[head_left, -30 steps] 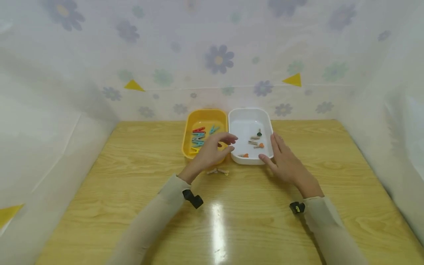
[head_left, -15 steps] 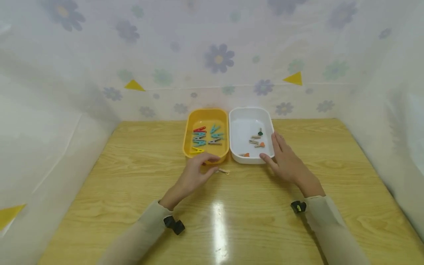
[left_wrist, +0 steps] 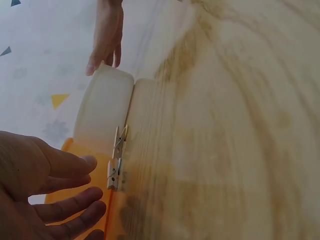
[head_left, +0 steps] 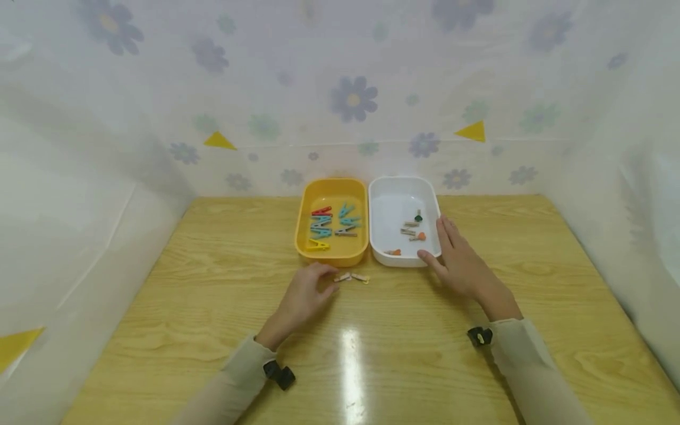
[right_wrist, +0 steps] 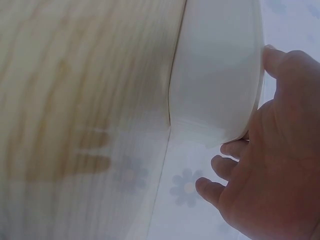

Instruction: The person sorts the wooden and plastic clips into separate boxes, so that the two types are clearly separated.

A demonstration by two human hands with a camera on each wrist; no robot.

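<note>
Two small wooden clothespins lie end to end on the table before the trays: one clothespin [head_left: 342,277] with a pale end, the other clothespin [head_left: 360,278] with a yellow end. My left hand [head_left: 300,295] is just left of them, thumb and fingers apart and holding nothing. In the left wrist view its fingers [left_wrist: 80,207] curve loosely in front of the yellow tray [left_wrist: 82,150]. My right hand [head_left: 462,265] rests against the right front corner of the white tray [head_left: 406,260], thumb at the rim and straight fingers along its side.
Several colored plastic clothespins, including a yellow clothespin [head_left: 319,244] and a red clothespin [head_left: 321,211], lie in the yellow tray. Several small wooden clothespins, one with an orange end [head_left: 421,236], lie in the white tray. A patterned sheet [head_left: 297,118] hangs behind the table.
My left hand has moved from above the trays back and down to the left, beside the two small clothespins, uncovering the yellow tray's contents. My right hand has stayed at the white tray.
</note>
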